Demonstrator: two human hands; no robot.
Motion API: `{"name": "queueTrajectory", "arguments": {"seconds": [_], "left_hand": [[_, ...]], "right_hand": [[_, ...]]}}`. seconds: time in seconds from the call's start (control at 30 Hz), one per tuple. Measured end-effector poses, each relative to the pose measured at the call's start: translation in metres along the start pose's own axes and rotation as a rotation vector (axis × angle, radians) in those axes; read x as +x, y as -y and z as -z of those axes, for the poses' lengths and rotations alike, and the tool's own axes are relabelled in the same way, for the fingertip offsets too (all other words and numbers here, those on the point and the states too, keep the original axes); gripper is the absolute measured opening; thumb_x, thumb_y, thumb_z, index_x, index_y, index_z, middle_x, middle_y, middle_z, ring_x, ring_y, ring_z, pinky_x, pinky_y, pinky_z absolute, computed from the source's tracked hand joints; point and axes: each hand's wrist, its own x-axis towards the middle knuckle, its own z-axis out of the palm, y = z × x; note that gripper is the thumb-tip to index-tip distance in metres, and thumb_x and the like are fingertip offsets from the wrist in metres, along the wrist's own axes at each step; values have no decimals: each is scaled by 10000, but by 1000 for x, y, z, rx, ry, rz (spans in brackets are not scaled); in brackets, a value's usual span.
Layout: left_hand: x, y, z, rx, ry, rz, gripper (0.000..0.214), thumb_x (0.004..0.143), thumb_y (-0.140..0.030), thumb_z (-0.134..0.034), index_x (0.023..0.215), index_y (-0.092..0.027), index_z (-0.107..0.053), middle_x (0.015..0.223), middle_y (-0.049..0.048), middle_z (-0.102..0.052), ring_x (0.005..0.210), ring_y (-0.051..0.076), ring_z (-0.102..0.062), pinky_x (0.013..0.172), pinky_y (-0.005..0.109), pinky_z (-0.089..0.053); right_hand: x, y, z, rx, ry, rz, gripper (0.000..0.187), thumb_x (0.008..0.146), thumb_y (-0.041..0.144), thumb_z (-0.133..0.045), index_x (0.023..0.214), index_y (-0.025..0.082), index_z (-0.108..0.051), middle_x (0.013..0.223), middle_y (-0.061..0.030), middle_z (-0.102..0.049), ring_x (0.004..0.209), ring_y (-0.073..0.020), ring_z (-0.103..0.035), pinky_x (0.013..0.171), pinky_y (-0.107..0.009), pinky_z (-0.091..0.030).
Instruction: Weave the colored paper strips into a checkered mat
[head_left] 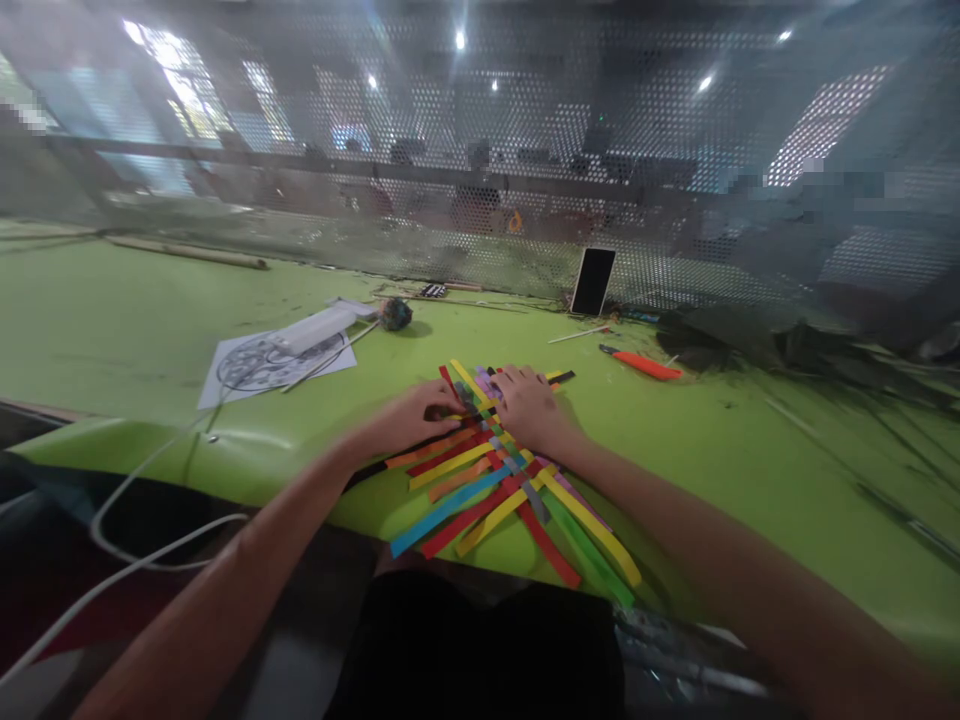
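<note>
the right hand [529, 405] covers part of a weave of colored strips [514, 462], hiding whatever its palm meets, and it is unclear whether the left hand [429, 415] pinches a strip. beyond a perforated screen [420, 235], dark shapes [480, 190] blur past recognition. the edges crop both forearms [251, 560], a white cable [154, 566] at left and dark, leaf-like material [750, 345] at right.

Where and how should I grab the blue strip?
Probably pinch the blue strip near its lower-left end, coming from the near left with your left hand: that end sticks out free of the weave, towards the table's near edge, while the other end runs among crossing strips.
</note>
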Motion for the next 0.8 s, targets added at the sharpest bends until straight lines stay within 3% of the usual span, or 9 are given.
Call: {"name": "queueTrajectory", "arguments": {"seconds": [0.17,0.8], "left_hand": [[0,-3,1,-22,20,-34,237,945,-351,-602,1043,-208,-764,1075,76,-683,964,204,-640,875,339,-505],[-1,-4,3,-44,-3,-57,209,945,-345,-612,963,-213,-773,1070,78,-691,983,201,-656,900,351,-532]], "right_hand": [[0,0,1,-3,9,-4,309,1014,256,-444,1235,169,-641,1232,-129,-650,1073,-282,-532,956,-409,-409],[-1,2,6,10,29,5,298,1021,239,-430,1173,142,-667,1142,-134,-675,1030,-271,-540,924,-390,-403]]}}
